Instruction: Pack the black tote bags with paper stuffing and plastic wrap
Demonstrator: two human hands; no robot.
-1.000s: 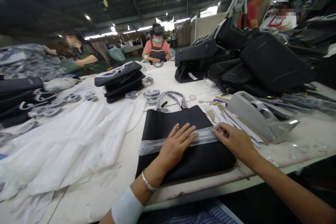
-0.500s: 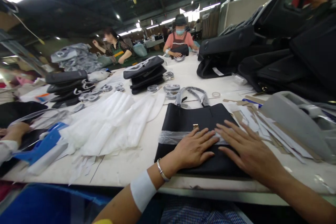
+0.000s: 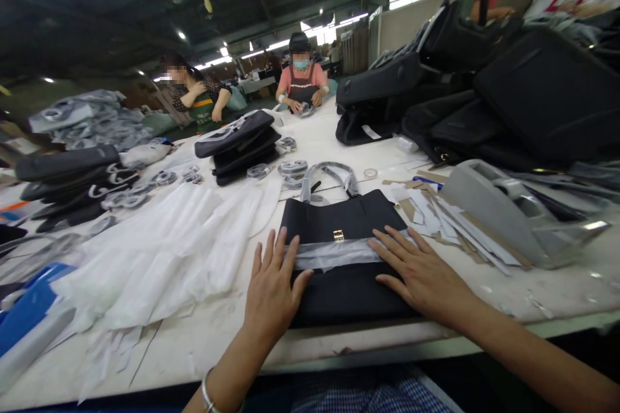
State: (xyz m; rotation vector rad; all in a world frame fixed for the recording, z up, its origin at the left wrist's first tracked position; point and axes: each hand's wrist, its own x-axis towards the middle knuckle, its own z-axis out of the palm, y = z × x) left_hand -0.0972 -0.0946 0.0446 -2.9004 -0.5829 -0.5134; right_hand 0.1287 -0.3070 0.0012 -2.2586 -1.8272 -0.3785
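A black handbag (image 3: 339,293) lies flat in front of me at the table's near edge. Its wrapped handles (image 3: 334,171) point away from me, and a gold clasp (image 3: 338,235) sits on the front. Across the bag below the clasp runs a band of clear plastic film (image 3: 334,254). My left hand (image 3: 274,284) rests on the bag's left side at the end of the film, fingers spread. On the right side, my right hand (image 3: 419,268) lies flat over the film's other end, its fingers apart too. Neither hand grips anything.
White foam sheets (image 3: 165,251) are heaped to the left, beside a blue tape dispenser (image 3: 29,297). To the right are paper strips (image 3: 465,226) and a grey tape dispenser (image 3: 494,206). Black bags (image 3: 242,148) are stacked further back. A masked person (image 3: 301,80) works across the table.
My left hand has moved from the bag's middle to its left edge. My right hand stays on the right side. The view has shifted, and the co-worker at left has lowered a raised hand.
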